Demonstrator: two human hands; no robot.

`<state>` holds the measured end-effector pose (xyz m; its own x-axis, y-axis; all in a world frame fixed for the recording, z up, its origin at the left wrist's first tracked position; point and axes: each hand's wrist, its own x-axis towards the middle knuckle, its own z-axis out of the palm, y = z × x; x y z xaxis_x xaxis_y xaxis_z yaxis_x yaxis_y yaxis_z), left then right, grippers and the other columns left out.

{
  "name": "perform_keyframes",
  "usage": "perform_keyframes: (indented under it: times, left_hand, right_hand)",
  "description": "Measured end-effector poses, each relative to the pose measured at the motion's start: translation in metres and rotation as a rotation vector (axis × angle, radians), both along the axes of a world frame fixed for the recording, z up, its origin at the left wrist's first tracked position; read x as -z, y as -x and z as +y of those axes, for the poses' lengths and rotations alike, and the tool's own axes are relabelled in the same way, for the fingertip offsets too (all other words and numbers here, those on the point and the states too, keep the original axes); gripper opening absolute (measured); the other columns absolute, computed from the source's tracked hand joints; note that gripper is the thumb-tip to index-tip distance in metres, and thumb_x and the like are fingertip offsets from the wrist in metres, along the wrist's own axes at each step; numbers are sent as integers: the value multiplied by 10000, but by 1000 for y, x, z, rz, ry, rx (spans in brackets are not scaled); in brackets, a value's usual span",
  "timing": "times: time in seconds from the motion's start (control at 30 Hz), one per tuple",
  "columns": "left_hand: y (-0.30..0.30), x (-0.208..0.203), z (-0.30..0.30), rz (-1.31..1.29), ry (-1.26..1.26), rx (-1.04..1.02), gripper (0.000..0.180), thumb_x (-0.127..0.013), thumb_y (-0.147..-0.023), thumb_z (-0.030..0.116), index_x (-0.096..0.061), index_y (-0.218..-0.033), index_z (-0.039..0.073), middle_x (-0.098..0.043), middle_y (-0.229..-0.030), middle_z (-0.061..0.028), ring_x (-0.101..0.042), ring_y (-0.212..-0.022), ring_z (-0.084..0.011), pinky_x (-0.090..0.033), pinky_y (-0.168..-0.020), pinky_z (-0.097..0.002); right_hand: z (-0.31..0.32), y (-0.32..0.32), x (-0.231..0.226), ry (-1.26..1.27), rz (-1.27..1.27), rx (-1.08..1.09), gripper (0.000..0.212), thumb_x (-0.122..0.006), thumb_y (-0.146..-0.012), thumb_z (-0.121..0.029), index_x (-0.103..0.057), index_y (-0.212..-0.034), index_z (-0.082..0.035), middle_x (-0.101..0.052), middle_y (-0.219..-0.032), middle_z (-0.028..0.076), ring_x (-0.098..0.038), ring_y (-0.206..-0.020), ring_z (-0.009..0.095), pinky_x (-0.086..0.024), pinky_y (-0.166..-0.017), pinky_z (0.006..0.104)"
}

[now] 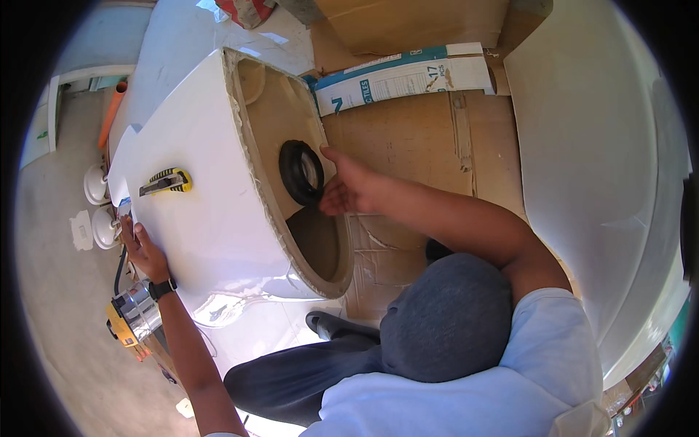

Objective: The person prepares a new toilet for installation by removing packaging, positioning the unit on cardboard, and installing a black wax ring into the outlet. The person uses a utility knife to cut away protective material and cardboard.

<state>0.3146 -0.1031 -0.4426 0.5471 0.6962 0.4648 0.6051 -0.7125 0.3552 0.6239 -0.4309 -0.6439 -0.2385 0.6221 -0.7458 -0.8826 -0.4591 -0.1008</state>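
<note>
A white ceramic toilet lies on its side, its hollow, rough-edged base turned to the right. Inside that hollow sits a black rubber ring around a round opening. My right hand is at the ring's right side, thumb up and fingers slightly bent and apart; whether it touches the ring I cannot tell. My left hand, with a black watch on its wrist, rests at the toilet's left edge with fingers stretched out. A yellow and black utility knife lies on the toilet's upper side, between my hands.
Flattened cardboard lies beyond my right hand, with a white and teal tile carton along it. A large white curved surface stands at right. At left are two white round pieces, a yellow and silver power tool and an orange pipe.
</note>
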Motion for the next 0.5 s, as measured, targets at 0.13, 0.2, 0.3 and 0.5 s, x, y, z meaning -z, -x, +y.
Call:
perform_keyframes:
  times: [0.13,0.2,0.3,0.5]
  left_hand:
    - [-7,4,5,-29,-11,19,642,-601,-1075,379,-467,-1524,-60,-553,-1498,-259,-550,-1381,-330,-421,-1148,-416]
    - [-7,5,5,-33,-14,5,645,-603,-1073,382,-469,-1520,-65,-559,-1490,-265,-557,-1373,-333,-423,-1147,-421]
    - [-7,5,4,-9,-27,-1,647,-606,-1070,390,-479,-1515,-62,-570,-1477,-272,-567,-1364,-338,-428,-1143,-426]
    - [-8,6,5,-53,12,-62,665,-616,-1060,414,-485,-1514,-55,-576,-1467,-276,-576,-1351,-337,-438,-1135,-426]
  right_hand:
    - [7,-8,-4,24,-13,29,1187,-458,-905,-846,-362,-1466,196,-540,-1317,371,-652,-1111,458,-590,-899,526]
    - [9,-9,-8,22,-38,29,1184,-447,-900,-854,-333,-1504,158,-522,-1341,374,-649,-1112,479,-597,-870,548]
    - [13,-14,-15,-33,-90,-31,1221,-439,-875,-885,-276,-1553,117,-492,-1381,376,-638,-1142,486,-592,-870,566]
    - [15,-47,-10,-171,-205,-411,1297,-428,-815,-952,-329,-1507,140,-576,-1310,396,-663,-1162,441,-570,-945,515]
